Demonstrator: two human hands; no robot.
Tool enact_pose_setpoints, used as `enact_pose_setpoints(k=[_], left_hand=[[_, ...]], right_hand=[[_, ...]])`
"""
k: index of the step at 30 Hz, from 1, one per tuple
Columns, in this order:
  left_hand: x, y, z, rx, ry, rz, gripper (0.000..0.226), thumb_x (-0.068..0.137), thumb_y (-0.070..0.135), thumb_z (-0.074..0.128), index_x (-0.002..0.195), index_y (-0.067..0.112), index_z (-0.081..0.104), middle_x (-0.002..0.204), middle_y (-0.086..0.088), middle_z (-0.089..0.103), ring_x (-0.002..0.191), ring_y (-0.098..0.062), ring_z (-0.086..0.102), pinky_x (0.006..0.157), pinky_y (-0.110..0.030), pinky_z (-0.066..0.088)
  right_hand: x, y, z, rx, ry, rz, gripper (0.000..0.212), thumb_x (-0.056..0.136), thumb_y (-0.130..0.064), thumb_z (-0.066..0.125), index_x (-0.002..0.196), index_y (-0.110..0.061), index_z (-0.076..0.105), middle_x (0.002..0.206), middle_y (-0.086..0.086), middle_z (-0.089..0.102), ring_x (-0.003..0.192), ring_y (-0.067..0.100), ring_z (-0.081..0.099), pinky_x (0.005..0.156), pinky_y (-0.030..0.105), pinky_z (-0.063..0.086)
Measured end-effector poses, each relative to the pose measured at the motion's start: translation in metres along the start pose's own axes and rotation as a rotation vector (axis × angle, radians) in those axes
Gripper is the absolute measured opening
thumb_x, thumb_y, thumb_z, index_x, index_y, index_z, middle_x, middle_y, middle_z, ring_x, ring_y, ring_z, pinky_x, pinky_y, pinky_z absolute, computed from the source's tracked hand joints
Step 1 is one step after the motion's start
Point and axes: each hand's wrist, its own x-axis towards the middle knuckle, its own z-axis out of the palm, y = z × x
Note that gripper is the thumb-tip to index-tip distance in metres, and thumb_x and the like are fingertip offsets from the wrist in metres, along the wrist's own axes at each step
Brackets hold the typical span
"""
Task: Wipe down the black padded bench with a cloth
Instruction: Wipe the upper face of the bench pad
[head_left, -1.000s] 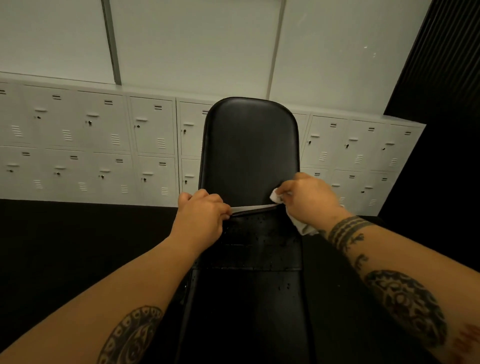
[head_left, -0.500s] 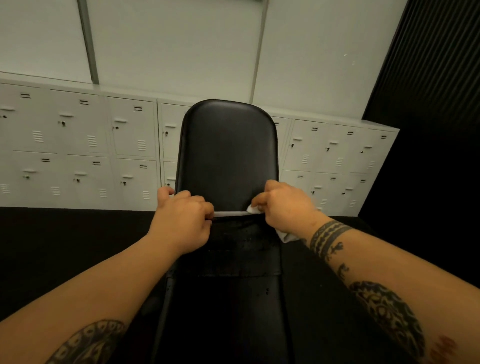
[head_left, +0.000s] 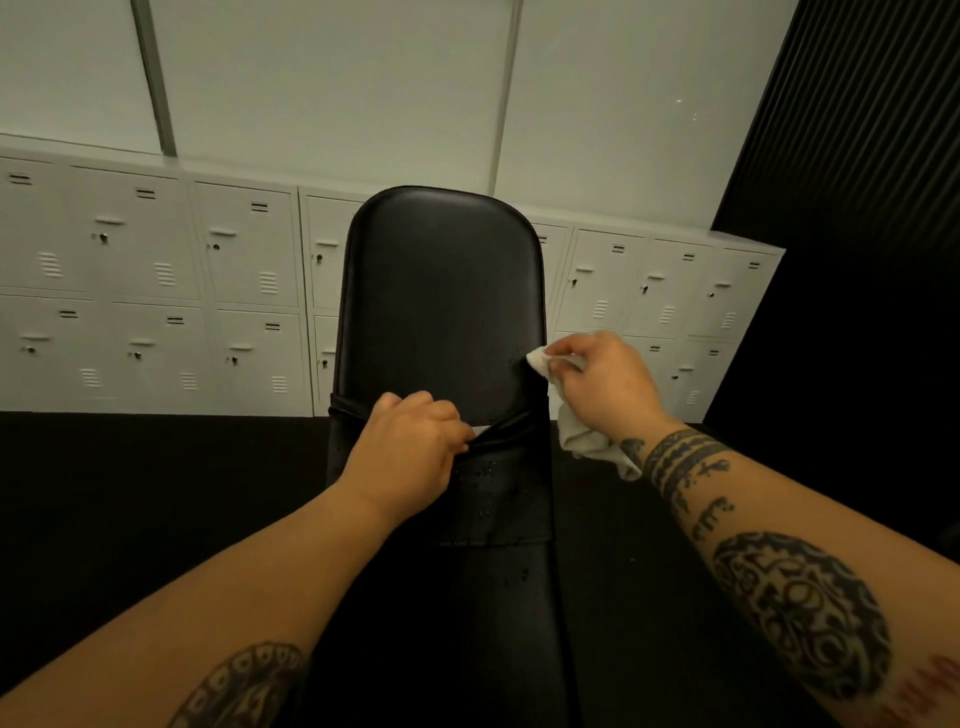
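The black padded bench (head_left: 441, 291) runs away from me, its backrest raised and its seat pad below, wet with small drops. My left hand (head_left: 410, 447) rests curled at the gap between backrest and seat, pinching a small white end of the cloth there. My right hand (head_left: 602, 384) grips the white cloth (head_left: 584, 441) at the backrest's right edge; one bunched corner pokes out past my fingers against the pad, and the rest hangs below my wrist.
A row of pale grey lockers (head_left: 156, 280) lines the wall behind the bench. A dark ribbed wall panel (head_left: 857, 130) stands at the right. Dark floor (head_left: 130, 493) lies on both sides of the bench.
My right hand has lifted up and to the right from the gap to the backrest's right edge, taking the cloth with it. My left hand stays at the gap.
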Motion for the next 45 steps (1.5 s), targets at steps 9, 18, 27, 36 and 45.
enact_pose_setpoints(k=[9,18,27,36,45], left_hand=[[-0.012,0.004,0.009,0.056,0.003,0.065,0.031,0.071,0.014,0.083,0.1,0.024,0.08,0.069,0.007,0.058,0.067,-0.02,0.053,0.062,-0.031,0.029],[-0.01,0.006,0.007,-0.012,-0.022,0.0,0.024,0.075,0.02,0.082,0.098,0.027,0.082,0.07,0.009,0.059,0.067,-0.016,0.051,0.059,-0.03,0.034],[-0.011,0.006,0.005,-0.02,-0.04,-0.042,0.017,0.081,0.023,0.078,0.096,0.029,0.081,0.072,0.01,0.058,0.071,-0.013,0.046,0.063,-0.03,0.032],[-0.006,0.003,0.004,-0.065,-0.057,-0.06,0.02,0.084,0.025,0.076,0.102,0.032,0.08,0.075,0.012,0.057,0.074,-0.012,0.046,0.065,-0.03,0.032],[-0.011,0.003,0.005,-0.074,-0.03,-0.069,0.014,0.08,0.022,0.08,0.092,0.028,0.082,0.071,0.009,0.061,0.07,-0.018,0.055,0.058,-0.031,0.041]], right_hand=[[-0.01,-0.024,0.024,-0.396,-0.223,-0.475,0.02,0.095,-0.033,0.057,0.108,-0.038,0.072,0.099,-0.008,0.051,0.095,0.014,0.055,0.079,0.034,0.051],[-0.018,-0.022,0.024,-0.4,-0.253,-0.544,0.023,0.096,-0.04,0.054,0.113,-0.045,0.068,0.099,-0.009,0.051,0.09,0.013,0.053,0.073,0.032,0.047],[-0.012,-0.024,0.019,-0.474,-0.289,-0.426,0.021,0.094,-0.031,0.055,0.108,-0.037,0.069,0.094,-0.008,0.043,0.087,0.014,0.049,0.07,0.03,0.04],[-0.017,-0.021,0.018,-0.405,-0.282,-0.382,0.021,0.096,-0.042,0.055,0.112,-0.04,0.068,0.101,-0.008,0.051,0.094,0.015,0.056,0.081,0.035,0.051],[0.032,-0.034,0.031,-0.051,0.185,-0.053,0.025,0.098,-0.037,0.055,0.116,-0.031,0.071,0.108,0.002,0.062,0.103,0.025,0.058,0.086,0.035,0.047]])
